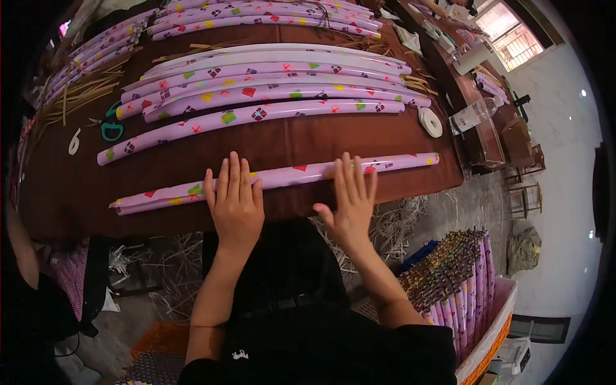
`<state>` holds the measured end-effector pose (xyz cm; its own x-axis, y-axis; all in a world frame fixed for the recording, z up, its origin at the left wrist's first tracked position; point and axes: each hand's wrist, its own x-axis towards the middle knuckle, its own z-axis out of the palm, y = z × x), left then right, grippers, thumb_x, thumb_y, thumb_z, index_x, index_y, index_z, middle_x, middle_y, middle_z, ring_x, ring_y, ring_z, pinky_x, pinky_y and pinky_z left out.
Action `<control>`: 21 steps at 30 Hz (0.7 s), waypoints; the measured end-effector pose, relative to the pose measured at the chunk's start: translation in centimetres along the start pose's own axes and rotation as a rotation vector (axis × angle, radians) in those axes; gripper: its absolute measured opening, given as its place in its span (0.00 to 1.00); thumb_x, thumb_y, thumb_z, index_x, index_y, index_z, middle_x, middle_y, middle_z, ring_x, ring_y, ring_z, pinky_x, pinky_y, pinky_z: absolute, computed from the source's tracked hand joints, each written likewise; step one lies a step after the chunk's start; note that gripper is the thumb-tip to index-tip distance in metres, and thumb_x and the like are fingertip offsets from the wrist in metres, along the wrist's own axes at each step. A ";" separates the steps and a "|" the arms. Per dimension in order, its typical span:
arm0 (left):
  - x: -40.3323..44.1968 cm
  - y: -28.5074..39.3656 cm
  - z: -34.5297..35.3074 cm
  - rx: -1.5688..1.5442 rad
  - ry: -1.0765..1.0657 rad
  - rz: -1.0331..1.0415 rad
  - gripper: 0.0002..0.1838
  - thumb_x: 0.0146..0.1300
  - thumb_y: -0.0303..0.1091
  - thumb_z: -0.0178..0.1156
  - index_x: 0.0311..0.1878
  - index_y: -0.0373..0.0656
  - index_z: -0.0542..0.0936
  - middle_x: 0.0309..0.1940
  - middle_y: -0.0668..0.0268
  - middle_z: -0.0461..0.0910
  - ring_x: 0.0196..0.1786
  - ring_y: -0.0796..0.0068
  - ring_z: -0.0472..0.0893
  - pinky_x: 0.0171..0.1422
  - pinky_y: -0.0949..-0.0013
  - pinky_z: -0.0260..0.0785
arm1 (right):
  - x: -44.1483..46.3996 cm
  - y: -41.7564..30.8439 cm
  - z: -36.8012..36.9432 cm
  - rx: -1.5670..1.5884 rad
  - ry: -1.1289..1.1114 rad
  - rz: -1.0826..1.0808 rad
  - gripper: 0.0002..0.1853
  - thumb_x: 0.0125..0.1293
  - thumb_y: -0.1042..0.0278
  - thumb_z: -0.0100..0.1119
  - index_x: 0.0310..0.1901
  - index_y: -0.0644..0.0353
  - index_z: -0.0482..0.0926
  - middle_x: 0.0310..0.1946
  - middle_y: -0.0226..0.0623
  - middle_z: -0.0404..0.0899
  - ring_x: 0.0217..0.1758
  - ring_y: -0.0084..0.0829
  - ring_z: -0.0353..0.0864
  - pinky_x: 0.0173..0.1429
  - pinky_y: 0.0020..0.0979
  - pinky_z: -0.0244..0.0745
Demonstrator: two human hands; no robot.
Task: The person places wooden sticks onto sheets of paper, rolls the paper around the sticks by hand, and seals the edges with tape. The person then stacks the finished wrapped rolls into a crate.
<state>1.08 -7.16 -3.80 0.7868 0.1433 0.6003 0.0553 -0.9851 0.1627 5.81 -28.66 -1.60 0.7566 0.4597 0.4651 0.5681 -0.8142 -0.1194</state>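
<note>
Atop the brown cloth-covered bench (269,142) at twelve o'clock, wide-open left hand (237,208) and right hand (351,208) best press the glossy lilac gift-print tube (295,176) evenly.

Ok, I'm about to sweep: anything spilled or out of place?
Tangled pale strips litter the floor beside the brown-covered table, looking like spilled scraps. The gift-print roll under the left hand and right hand has an uneven left end.

Passing room runs along the tabletop (289,142) between the near tube (301,174) and the row of tubes (258,114) toward 12 o'clock. Scissors (112,140) obstruct at 10, a white reel (426,131) at 2; gaps within the row look narrow.
</note>
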 end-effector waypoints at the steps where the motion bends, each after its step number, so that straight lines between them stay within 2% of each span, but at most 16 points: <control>1: 0.0 0.1 0.0 -0.004 0.002 -0.010 0.22 0.67 0.36 0.62 0.60 0.33 0.79 0.65 0.52 0.75 0.68 0.59 0.73 0.77 0.46 0.55 | 0.6 -1.4 0.2 0.059 -0.034 -0.020 0.49 0.62 0.29 0.52 0.74 0.63 0.61 0.76 0.45 0.59 0.80 0.47 0.54 0.79 0.57 0.43; 5: 0.0 -0.1 -0.1 -0.024 0.011 0.005 0.21 0.68 0.35 0.60 0.60 0.32 0.78 0.65 0.52 0.75 0.69 0.58 0.73 0.77 0.45 0.55 | 2.0 -6.1 1.5 0.187 -0.093 -0.139 0.49 0.62 0.28 0.51 0.74 0.61 0.61 0.76 0.42 0.59 0.80 0.42 0.54 0.80 0.53 0.44; 8: -0.1 0.0 -0.4 -0.028 -0.004 0.005 0.21 0.68 0.34 0.60 0.60 0.32 0.78 0.65 0.52 0.75 0.70 0.58 0.72 0.77 0.44 0.54 | 1.6 -4.9 1.6 0.144 -0.121 -0.168 0.49 0.60 0.28 0.53 0.74 0.58 0.62 0.76 0.40 0.60 0.80 0.39 0.55 0.80 0.52 0.45; 10: 0.0 0.0 -0.3 -0.031 -0.009 -0.004 0.21 0.68 0.34 0.60 0.60 0.32 0.78 0.65 0.52 0.75 0.70 0.58 0.72 0.77 0.44 0.54 | 0.8 -1.8 0.5 0.055 -0.151 -0.176 0.49 0.59 0.28 0.54 0.74 0.56 0.62 0.76 0.39 0.60 0.80 0.39 0.55 0.79 0.53 0.45; 13: -0.1 0.1 -0.2 -0.009 -0.024 -0.005 0.21 0.69 0.34 0.59 0.61 0.32 0.77 0.66 0.53 0.74 0.70 0.59 0.71 0.78 0.43 0.53 | -0.4 5.0 -1.4 -0.175 -0.143 -0.129 0.49 0.61 0.27 0.50 0.75 0.57 0.61 0.76 0.39 0.60 0.80 0.40 0.55 0.80 0.56 0.42; 15: -0.1 0.0 -0.2 -0.015 -0.024 -0.005 0.21 0.69 0.34 0.59 0.61 0.32 0.77 0.66 0.53 0.74 0.70 0.59 0.71 0.78 0.43 0.53 | -0.8 10.2 -2.7 -0.260 -0.122 -0.007 0.49 0.62 0.27 0.48 0.75 0.57 0.60 0.76 0.40 0.60 0.80 0.41 0.55 0.80 0.57 0.41; 19: 0.0 0.2 -0.4 0.003 -0.026 -0.001 0.21 0.70 0.34 0.58 0.62 0.32 0.77 0.67 0.53 0.74 0.70 0.59 0.72 0.78 0.43 0.53 | -2.7 21.2 -3.2 -0.509 0.020 0.226 0.37 0.72 0.41 0.48 0.74 0.60 0.62 0.74 0.42 0.63 0.80 0.43 0.56 0.81 0.53 0.42; 21: -0.2 0.2 -0.3 0.004 -0.021 -0.005 0.21 0.70 0.35 0.58 0.61 0.31 0.77 0.66 0.52 0.74 0.70 0.58 0.72 0.78 0.43 0.53 | -2.8 22.8 -2.9 -0.515 0.038 0.367 0.33 0.74 0.48 0.48 0.74 0.60 0.62 0.74 0.42 0.63 0.79 0.43 0.56 0.81 0.51 0.42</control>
<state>0.73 -7.33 -3.63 0.7993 0.1464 0.5828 0.0617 -0.9847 0.1627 15.72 -49.56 -3.08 0.8550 0.1131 0.5061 0.0382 -0.9870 0.1562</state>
